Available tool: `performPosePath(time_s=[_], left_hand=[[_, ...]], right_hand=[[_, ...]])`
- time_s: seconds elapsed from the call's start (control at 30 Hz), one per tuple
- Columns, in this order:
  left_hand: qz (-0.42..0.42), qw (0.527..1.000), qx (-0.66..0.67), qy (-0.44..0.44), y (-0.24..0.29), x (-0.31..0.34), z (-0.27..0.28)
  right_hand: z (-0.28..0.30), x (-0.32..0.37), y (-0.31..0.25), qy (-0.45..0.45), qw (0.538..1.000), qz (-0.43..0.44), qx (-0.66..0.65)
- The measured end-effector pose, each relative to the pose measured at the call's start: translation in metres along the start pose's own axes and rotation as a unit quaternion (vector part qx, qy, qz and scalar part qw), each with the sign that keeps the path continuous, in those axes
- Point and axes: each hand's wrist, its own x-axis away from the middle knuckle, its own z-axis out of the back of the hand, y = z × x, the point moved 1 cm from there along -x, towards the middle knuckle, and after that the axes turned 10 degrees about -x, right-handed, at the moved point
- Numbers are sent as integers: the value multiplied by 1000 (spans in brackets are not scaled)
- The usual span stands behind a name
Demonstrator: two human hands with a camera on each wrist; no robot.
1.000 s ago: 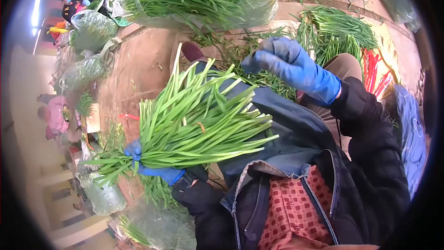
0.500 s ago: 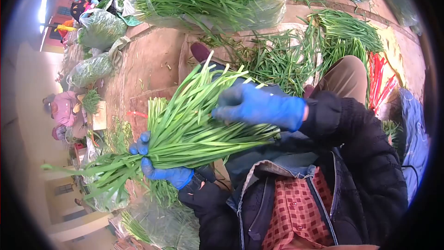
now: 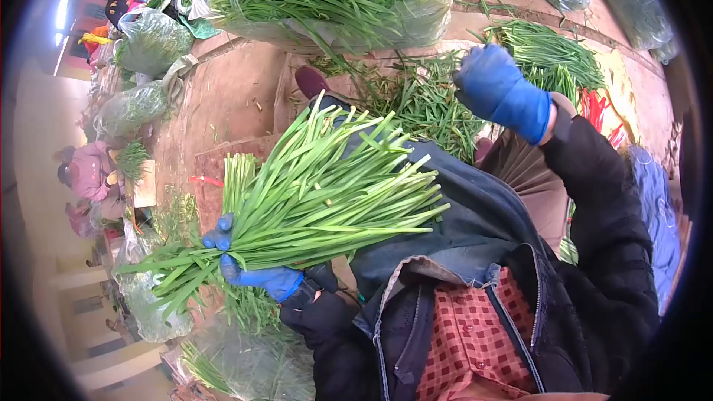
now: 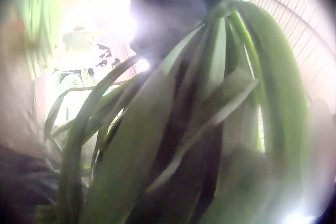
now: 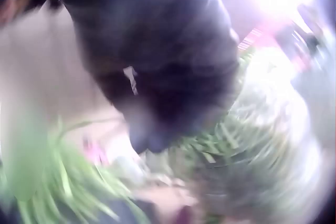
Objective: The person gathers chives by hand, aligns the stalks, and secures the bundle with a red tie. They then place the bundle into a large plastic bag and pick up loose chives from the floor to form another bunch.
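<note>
My gloved left hand (image 3: pixel 256 271) grips a big bunch of garlic chives (image 3: pixel 334 186) near the leaf tips, fingers and thumb wrapped round it. The pale cut ends fan out over my lap, towards the right. In the left wrist view, broad green leaves (image 4: pixel 131 145) hang below the dark glove (image 4: pixel 173 14). My gloved right hand (image 3: pixel 505 93) is raised apart from the bunch, above the right edge of a heap of loose leaves (image 3: pixel 434 104). Its fingers are curled, and nothing shows in them. The right wrist view is blurred, with the dark glove (image 5: pixel 163 66) across its middle.
A large clear bag of chives (image 3: pixel 334 0) stands in front. More chives (image 3: pixel 557 52) lie at the right, beside red ties (image 3: pixel 594 110). Another bundle (image 3: pixel 239 178) lies behind the held bunch. Filled bags (image 3: pixel 152 41) and other people (image 3: pixel 93 171) are on the left.
My right hand came down onto the bunch, then drew back up and right, over the loose leaves. The left hand has kept its grip, with the bunch in nearly the same place.
</note>
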Motion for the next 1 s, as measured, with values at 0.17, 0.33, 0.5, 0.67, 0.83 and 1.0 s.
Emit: performPosePath(time_s=[0.17, 0.33, 0.5, 0.67, 0.83, 1.0], left_hand=[[-69, 986, -129, -74, -3, -2, -15], [-82, 979, -152, -104, -8, 1, -42], [-90, 975, -158, -126, -10, 4, -46], [-91, 978, -180, -60, -1, 4, -26], [-79, 983, -163, 40, 0, 3, -1], [19, 995, -51, 82, 8, 0, 14]], right_hand=[[23, -9, -81, 37, 840, 40, -539], [-17, -30, -138, -57, 835, 49, -546], [-30, -37, -165, -136, 775, -11, -617], [-23, -35, -136, -146, 528, -87, -832], [-34, -1, -81, -39, 225, 60, -972], [-3, 22, 11, 75, 335, 60, -937]])
